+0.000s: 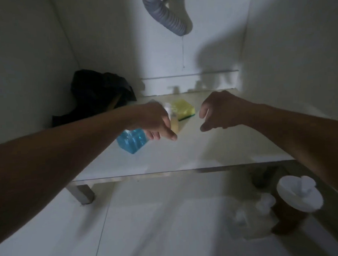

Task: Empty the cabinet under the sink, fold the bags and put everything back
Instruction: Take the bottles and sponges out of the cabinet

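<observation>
While both arms reach into the cabinet over its white floor (194,152), the left hand (156,122) hovers just above the blue bottle (131,142), fingers loosely curled, holding nothing visible. At its 1 o'clock stand a pale yellow pump bottle (173,121) and a yellow sponge (183,108). The right hand (221,111), at 3 o'clock, hangs relaxed and empty. Black bags (97,94) slump at 10 o'clock; a grey hose (165,14) hangs at 12. A brown pump bottle (291,205) stands outside at 5 o'clock.

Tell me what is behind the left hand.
Behind the left hand: a blue bottle, a yellowish pump bottle and a yellow sponge on the cabinet floor. The hand covers the bottles' upper parts.
</observation>
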Demonstrator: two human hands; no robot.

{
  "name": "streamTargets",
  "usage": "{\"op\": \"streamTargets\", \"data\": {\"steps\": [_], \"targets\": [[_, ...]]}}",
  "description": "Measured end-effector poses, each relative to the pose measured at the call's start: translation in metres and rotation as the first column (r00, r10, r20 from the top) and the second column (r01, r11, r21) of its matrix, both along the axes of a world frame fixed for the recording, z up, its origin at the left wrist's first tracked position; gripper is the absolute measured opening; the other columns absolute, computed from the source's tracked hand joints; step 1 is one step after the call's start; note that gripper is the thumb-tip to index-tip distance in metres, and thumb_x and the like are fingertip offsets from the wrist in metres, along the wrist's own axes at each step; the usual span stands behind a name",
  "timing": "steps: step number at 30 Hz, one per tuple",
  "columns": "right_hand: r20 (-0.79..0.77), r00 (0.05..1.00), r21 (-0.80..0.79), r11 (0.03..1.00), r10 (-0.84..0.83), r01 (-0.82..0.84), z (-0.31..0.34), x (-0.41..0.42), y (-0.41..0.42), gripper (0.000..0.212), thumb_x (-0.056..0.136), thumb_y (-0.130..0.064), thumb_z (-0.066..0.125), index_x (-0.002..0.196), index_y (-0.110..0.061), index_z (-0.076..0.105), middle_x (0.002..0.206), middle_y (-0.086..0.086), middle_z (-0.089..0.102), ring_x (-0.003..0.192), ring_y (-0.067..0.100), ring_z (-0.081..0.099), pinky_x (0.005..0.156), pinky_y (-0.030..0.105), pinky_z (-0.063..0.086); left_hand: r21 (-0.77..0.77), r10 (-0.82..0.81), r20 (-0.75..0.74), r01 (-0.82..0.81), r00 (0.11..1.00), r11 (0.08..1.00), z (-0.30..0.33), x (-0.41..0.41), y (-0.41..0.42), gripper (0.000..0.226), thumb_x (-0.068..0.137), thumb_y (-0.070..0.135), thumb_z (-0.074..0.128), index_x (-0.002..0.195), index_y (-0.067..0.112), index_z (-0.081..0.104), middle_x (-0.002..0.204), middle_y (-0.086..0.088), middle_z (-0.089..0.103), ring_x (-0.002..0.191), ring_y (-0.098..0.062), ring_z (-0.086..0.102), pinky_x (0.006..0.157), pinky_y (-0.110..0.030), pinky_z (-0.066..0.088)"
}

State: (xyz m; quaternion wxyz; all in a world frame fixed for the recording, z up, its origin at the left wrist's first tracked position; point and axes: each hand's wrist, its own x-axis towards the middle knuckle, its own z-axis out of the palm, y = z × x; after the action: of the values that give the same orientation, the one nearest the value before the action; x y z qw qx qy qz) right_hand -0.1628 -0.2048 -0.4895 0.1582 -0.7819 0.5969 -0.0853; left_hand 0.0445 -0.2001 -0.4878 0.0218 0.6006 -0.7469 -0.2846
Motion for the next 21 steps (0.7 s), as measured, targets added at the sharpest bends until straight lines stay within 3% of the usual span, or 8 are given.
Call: {"op": "streamTargets", "data": {"steps": [3, 6, 9, 12, 15, 19, 21], "targets": [[0.04, 0.999, 0.066, 0.998, 0.012, -0.014, -0.009, 0.022, -0.022, 0.033, 0.073, -0.021, 0.081, 0.095, 0.001, 0.071, 0.08, 0.018, 0.074, 0.074, 0.032, 0.073, 0.062, 0.038, 0.063, -0.193, 0.127, 0.119, -0.103, 0.985, 0.976, 0.008, 0.032, -0.009, 0.048, 0.068, 0.038, 0.083, 0.095, 0.003, 0.067, 0.093, -0.014, 0.071, 0.085, -0.027, 0.068, 0.068, -0.025, 0.053], [0.11, 0.994, 0.097, 0.995, -0.029, 0.019, -0.033, 0.039, -0.044, 0.029, 0.07, -0.021, 0.084, 0.084, -0.001, 0.067, 0.084, 0.018, 0.071, 0.076, 0.035, 0.073, 0.059, 0.039, 0.062, -0.269, 0.292, -0.06, -0.297, 0.955, 0.916, 0.005, 0.066, -0.015, 0.048, 0.056, 0.036, 0.089, 0.075, 0.003, 0.061, 0.075, -0.014, 0.06, 0.068, -0.024, 0.055, 0.063, -0.033, 0.044], [0.146, 0.985, 0.108, 0.991, -0.09, 0.074, -0.059, 0.055, -0.061, 0.05, 0.07, -0.026, 0.084, 0.107, -0.002, 0.061, 0.108, 0.016, 0.062, 0.079, 0.031, 0.071, 0.062, 0.041, 0.062, -0.272, 0.418, -0.203, -0.461, 0.886, 0.845, -0.006, 0.093, -0.019, 0.058, 0.051, 0.039, 0.091, 0.053, 0.014, 0.039, 0.051, -0.005, 0.039, 0.05, -0.019, 0.037, 0.053, -0.03, 0.037], [0.247, 0.963, 0.107, 0.991, -0.109, 0.085, -0.074, 0.065, -0.073, 0.072, 0.072, -0.02, 0.083, 0.132, -0.004, 0.048, 0.123, 0.012, 0.053, 0.096, 0.029, 0.064, 0.07, 0.047, 0.061, -0.151, 0.499, -0.111, -0.511, 0.859, 0.846, -0.029, 0.108, -0.016, 0.062, 0.046, 0.051, 0.089, 0.067, 0.007, 0.05, 0.067, -0.008, 0.048, 0.06, -0.019, 0.047, 0.055, -0.028, 0.042], [0.383, 0.917, 0.141, 0.988, -0.11, 0.059, -0.084, 0.072, -0.085, 0.076, 0.071, -0.011, 0.082, 0.137, -0.012, 0.045, 0.126, 0.01, 0.053, 0.104, 0.032, 0.061, 0.075, 0.049, 0.06, -0.047, 0.479, -0.098, -0.485, 0.872, 0.873, -0.062, 0.111, -0.015, 0.09, 0.039, 0.059, 0.088, 0.104, 0.007, 0.055, 0.096, -0.004, 0.057, 0.077, -0.015, 0.056, 0.058, -0.025, 0.047], [0.391, 0.913, 0.079, 0.992, -0.121, 0.097, -0.095, 0.077, -0.097, 0.079, 0.066, -0.014, 0.085, 0.136, -0.009, 0.048, 0.129, 0.011, 0.055, 0.112, 0.029, 0.057, 0.072, 0.031, 0.05, -0.052, 0.498, -0.244, -0.524, 0.832, 0.85, -0.09, 0.104, -0.014, 0.073, 0.057, 0.035, 0.09, 0.116, 0.011, 0.054, 0.103, 0.001, 0.059, 0.085, -0.01, 0.055, 0.06, -0.019, 0.042], [0.392, 0.911, 0.064, 0.991, -0.131, 0.115, -0.094, 0.075, -0.096, 0.08, 0.061, -0.017, 0.088, 0.132, -0.01, 0.052, 0.125, 0.01, 0.057, 0.109, 0.028, 0.058, 0.075, 0.032, 0.054, -0.081, 0.517, -0.312, -0.564, 0.797, 0.822, -0.097, 0.102, -0.014, 0.072, 0.059, 0.03, 0.09, 0.119, 0.01, 0.055, 0.103, 0.0, 0.059, 0.083, -0.01, 0.055, 0.056, -0.018, 0.039]]}}
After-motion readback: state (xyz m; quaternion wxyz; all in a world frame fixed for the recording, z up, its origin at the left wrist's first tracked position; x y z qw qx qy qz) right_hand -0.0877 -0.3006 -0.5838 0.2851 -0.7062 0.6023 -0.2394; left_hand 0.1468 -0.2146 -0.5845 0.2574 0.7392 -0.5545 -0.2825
